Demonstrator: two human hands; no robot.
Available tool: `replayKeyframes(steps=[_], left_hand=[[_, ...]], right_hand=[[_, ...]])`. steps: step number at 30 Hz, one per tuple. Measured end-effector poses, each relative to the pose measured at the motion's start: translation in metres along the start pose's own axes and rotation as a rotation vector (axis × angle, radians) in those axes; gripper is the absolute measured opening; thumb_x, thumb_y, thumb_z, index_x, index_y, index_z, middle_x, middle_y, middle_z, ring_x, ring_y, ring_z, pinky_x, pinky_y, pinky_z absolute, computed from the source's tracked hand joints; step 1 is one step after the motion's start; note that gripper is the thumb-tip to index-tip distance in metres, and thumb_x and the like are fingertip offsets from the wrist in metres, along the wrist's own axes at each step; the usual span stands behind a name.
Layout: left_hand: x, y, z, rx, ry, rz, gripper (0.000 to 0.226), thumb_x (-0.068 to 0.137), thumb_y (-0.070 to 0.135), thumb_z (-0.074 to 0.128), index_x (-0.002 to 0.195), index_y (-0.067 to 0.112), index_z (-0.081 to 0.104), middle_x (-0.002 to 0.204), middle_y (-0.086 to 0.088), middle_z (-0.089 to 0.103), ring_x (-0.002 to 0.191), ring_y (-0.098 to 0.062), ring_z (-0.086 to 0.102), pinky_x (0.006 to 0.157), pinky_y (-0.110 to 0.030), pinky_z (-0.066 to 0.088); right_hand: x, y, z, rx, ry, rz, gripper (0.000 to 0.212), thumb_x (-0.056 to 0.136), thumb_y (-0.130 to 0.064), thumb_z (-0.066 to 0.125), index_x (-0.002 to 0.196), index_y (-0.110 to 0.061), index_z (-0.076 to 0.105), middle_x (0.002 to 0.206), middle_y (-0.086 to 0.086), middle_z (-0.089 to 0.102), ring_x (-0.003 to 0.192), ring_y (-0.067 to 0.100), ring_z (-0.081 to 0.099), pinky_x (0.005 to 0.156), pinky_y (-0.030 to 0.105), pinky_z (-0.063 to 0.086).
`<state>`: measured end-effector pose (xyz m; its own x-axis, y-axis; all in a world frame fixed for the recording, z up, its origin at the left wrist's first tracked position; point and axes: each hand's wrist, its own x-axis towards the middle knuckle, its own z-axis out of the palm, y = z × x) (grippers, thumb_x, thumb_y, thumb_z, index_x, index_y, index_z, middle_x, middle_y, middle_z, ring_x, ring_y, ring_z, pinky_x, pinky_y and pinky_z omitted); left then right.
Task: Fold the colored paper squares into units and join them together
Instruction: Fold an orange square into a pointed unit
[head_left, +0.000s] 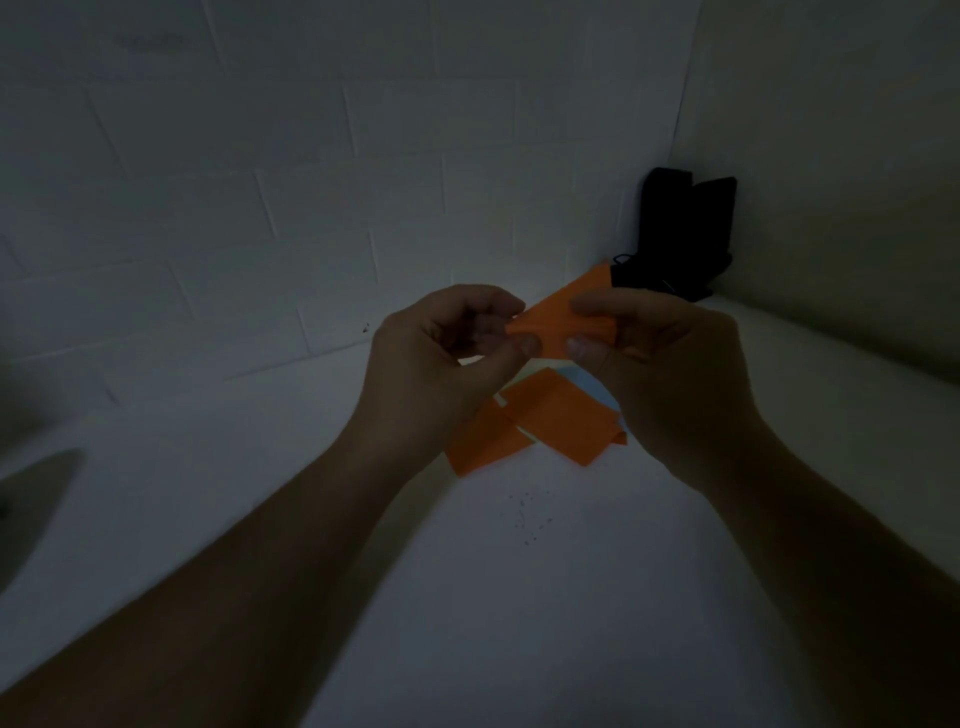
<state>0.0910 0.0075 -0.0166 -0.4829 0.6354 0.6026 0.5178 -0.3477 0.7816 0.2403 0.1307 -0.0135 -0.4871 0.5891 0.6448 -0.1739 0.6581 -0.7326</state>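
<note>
A folded orange paper piece is held up above the white table between both hands. My left hand pinches its left tip with thumb and curled fingers. My right hand pinches its right part, thumb in front and fingers over the top. On the table below lie two more orange paper pieces, overlapping each other. A light blue paper peeks out from under them, mostly hidden by my right hand.
The scene is dim. A white table meets a white brick-pattern wall at the back. A black object stands in the back right corner. A grey curved shape shows at the left edge. Small dark specks dot the table.
</note>
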Motion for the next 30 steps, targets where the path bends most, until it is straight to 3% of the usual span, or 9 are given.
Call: replayKeyframes(steps=[5, 9, 14, 21, 25, 30], left_hand=[[-0.001, 0.002, 0.002, -0.101, 0.013, -0.054, 0.025, 0.081, 0.005, 0.085, 0.1, 0.019, 0.076, 0.088, -0.005, 0.077, 0.085, -0.026, 0.075, 0.082, -0.04, 0.063], [0.0, 0.005, 0.005, -0.233, 0.015, -0.079, 0.025, 0.079, -0.003, 0.082, 0.096, 0.013, 0.075, 0.084, -0.005, 0.077, 0.079, -0.018, 0.073, 0.078, -0.03, 0.061], [0.0, 0.006, 0.005, -0.256, 0.0, -0.047, 0.021, 0.077, -0.001, 0.082, 0.094, 0.01, 0.075, 0.08, -0.001, 0.076, 0.076, -0.015, 0.071, 0.074, -0.024, 0.056], [0.0, 0.008, 0.002, -0.2, 0.003, -0.024, 0.022, 0.077, -0.001, 0.084, 0.091, 0.014, 0.077, 0.085, -0.002, 0.077, 0.081, -0.021, 0.072, 0.078, -0.028, 0.058], [0.001, 0.009, 0.001, -0.184, 0.021, -0.021, 0.018, 0.074, 0.013, 0.084, 0.091, 0.016, 0.077, 0.091, -0.006, 0.078, 0.088, -0.032, 0.073, 0.084, -0.038, 0.062], [0.0, 0.012, 0.003, -0.253, -0.012, -0.053, 0.019, 0.077, 0.013, 0.08, 0.094, 0.01, 0.075, 0.093, -0.007, 0.079, 0.092, -0.027, 0.077, 0.086, -0.037, 0.061]], right_hand=[[0.001, 0.002, -0.001, 0.053, 0.018, 0.006, 0.037, 0.08, -0.011, 0.082, 0.099, -0.04, 0.07, 0.097, -0.008, 0.074, 0.09, 0.011, 0.07, 0.082, 0.03, 0.059], [0.001, 0.002, -0.001, 0.146, 0.004, 0.027, 0.032, 0.081, -0.011, 0.08, 0.1, -0.035, 0.073, 0.096, -0.003, 0.075, 0.092, 0.018, 0.072, 0.085, 0.04, 0.061], [0.001, 0.001, -0.001, 0.147, -0.001, 0.002, 0.034, 0.082, -0.003, 0.078, 0.098, -0.033, 0.072, 0.095, -0.001, 0.075, 0.09, 0.018, 0.072, 0.081, 0.034, 0.061], [0.004, 0.005, -0.002, 0.014, 0.02, -0.115, 0.032, 0.083, -0.011, 0.078, 0.096, -0.038, 0.069, 0.098, 0.0, 0.069, 0.092, 0.017, 0.067, 0.081, 0.031, 0.058], [0.007, 0.006, -0.005, -0.1, 0.008, -0.128, 0.031, 0.084, -0.014, 0.078, 0.093, -0.041, 0.066, 0.1, -0.001, 0.061, 0.09, 0.014, 0.061, 0.072, 0.019, 0.053], [0.009, 0.0, -0.01, -0.099, -0.074, -0.15, 0.027, 0.087, -0.014, 0.074, 0.093, -0.039, 0.067, 0.095, -0.011, 0.068, 0.092, 0.011, 0.066, 0.077, 0.026, 0.056]])
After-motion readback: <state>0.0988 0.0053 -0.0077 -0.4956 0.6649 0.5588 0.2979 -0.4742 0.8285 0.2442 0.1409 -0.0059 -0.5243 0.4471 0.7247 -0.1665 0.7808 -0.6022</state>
